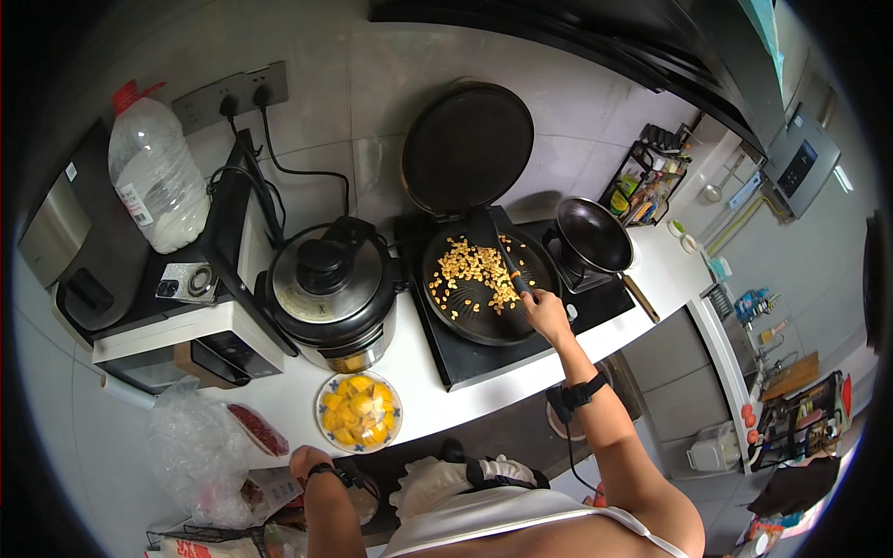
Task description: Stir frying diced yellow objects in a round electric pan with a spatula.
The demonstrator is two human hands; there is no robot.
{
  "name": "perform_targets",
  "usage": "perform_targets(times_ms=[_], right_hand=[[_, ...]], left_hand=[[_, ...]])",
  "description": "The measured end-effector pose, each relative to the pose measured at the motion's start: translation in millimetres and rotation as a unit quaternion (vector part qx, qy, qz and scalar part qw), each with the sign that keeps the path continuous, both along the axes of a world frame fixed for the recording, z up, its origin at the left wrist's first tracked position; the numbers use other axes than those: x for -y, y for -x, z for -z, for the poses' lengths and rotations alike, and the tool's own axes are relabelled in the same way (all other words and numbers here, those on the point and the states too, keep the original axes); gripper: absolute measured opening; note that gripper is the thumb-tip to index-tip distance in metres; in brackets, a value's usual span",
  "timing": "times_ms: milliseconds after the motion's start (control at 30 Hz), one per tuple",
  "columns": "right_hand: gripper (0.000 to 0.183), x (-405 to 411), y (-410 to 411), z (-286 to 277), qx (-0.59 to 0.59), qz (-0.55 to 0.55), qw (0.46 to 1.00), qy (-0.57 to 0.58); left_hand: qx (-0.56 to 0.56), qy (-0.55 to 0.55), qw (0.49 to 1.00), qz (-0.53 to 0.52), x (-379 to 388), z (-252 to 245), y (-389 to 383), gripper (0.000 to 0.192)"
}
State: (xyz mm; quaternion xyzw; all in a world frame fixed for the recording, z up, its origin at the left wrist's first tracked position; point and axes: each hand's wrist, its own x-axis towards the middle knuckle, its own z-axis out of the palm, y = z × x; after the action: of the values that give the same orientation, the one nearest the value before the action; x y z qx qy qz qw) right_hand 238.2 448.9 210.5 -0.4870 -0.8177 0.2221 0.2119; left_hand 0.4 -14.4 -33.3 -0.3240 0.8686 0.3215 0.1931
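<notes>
My right hand grips a black spatula with an orange ring on its handle. Its blade rests at the back of a round black griddle, whose hinged lid stands raised against the wall. Golden nuts or seeds are spread across the plate, thickest at the back and centre. My left hand is at the counter's front edge, below a patterned plate heaped with yellow fruit or vegetable chunks. Its fingers are mostly hidden, and nothing held shows.
An electric pressure cooker stands left of the griddle. A wok sits on the burner to the right, its wooden handle jutting forward. Farther left are a microwave, a large plastic bottle and a clear plastic bag.
</notes>
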Motion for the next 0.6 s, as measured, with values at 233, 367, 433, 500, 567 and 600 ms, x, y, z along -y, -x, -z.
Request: perform_targets(times_ms=[233, 367, 433, 500, 567, 600], right_hand=[[0.043, 10.7, 7.3, -20.2, 0.006, 0.019, 0.994, 0.103], [0.043, 1.7, -5.2, -14.2, 0.002, 0.046, 0.994, 0.097], [0.042, 16.5, 13.8, -21.9, -0.022, 0.031, 0.987, 0.157], [0.041, 18.2, 14.9, -20.3, -0.026, 0.03, 0.987, 0.153], [0.041, 15.0, 5.9, -20.8, -0.03, 0.041, 0.988, 0.147], [0.041, 16.7, 5.6, -22.9, -0.026, 0.036, 0.991, 0.129]], left_hand=[[-0.008, -0.023, 0.998, -0.05, -5.3, -12.5, -3.9, 0.03], [-0.036, -0.041, 0.996, -0.065, -42.4, -65.0, -21.4, 0.027], [-0.022, -0.014, 0.994, -0.11, -5.6, -20.3, -3.2, 0.024], [0.004, 0.006, 0.991, -0.132, -3.3, -5.5, 0.9, 0.023], [0.006, -0.011, 0.98, -0.197, -26.7, -27.6, -5.0, 0.024], [0.006, -0.01, 0.98, -0.197, -26.3, -30.1, -7.0, 0.024]])
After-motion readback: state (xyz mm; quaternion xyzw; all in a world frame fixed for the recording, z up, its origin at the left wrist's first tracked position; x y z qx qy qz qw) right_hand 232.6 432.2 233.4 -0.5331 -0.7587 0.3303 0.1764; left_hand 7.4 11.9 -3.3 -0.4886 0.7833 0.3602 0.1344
